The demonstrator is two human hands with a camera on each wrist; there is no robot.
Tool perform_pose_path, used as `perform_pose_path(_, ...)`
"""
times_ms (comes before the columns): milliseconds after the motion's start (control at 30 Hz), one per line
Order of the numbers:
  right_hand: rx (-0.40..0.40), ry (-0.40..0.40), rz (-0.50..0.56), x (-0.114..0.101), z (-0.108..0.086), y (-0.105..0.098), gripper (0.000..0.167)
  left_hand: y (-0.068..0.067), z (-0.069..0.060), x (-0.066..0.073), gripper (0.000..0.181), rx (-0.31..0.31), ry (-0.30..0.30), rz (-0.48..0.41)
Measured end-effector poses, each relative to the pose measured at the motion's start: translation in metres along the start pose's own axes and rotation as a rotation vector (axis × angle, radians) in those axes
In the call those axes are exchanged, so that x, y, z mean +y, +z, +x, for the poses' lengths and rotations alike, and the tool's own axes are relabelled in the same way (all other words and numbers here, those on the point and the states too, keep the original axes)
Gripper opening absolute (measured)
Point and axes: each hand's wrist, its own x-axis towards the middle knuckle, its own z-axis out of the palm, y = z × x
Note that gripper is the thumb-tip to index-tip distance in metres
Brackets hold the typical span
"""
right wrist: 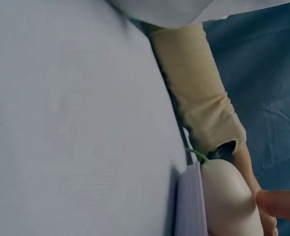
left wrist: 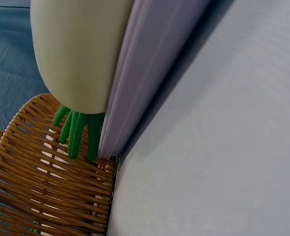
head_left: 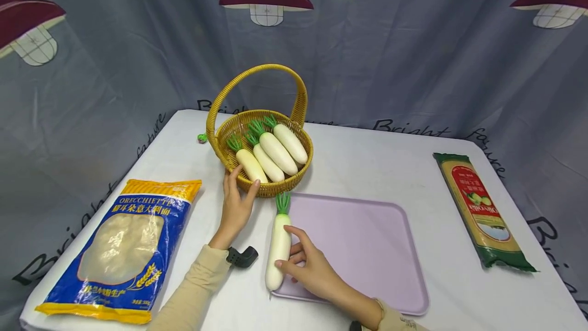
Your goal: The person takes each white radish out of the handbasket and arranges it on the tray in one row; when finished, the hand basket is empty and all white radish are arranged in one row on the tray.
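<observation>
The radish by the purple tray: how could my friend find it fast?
Find the purple tray on the white table. Along its left edge is a long white radish with green leaves, the right hand touching it. It's the only radish outside the basket.

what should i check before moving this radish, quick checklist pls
- Right hand on the loose radish: ok, thumb and fingers hold it
- Radish wholly over the tray: not ok, it overhangs the left edge in the head view
- Bare space on the tray: ok
- Basket upright: ok
- Left hand steadying the basket firmly: cannot tell
- Blue bag apart from the tray: ok
</observation>
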Motion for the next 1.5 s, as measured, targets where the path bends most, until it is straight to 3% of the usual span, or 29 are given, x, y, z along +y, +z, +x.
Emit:
perform_pose_path(433, 0.070, -0.073, -0.152, -0.002, 0.003, -0.012, 0.057, 0.000, 0.000, 0.000, 0.064, -0.004, -0.014, -0.001)
perform_pose_path(800, 0.136, -0.041, -0.102, -0.010, 0.009, -0.025, 0.043, 0.001, -0.001, 0.000, 0.064, 0.006, -0.012, -0.002)
perform_pose_path(933, 0.184, -0.029, -0.068, -0.017, 0.013, -0.030, 0.038, 0.001, 0.000, 0.001, 0.064, 0.014, 0.002, -0.003)
perform_pose_path(1133, 0.234, -0.079, -0.016, -0.029, 0.025, -0.041, 0.038, 0.001, 0.001, 0.001, 0.063, 0.027, 0.028, 0.000)
perform_pose_path(1500, 0.273, -0.193, 0.242, -0.053, 0.066, -0.063, 0.035, 0.001, 0.000, 0.001, 0.061, 0.031, 0.027, -0.005)
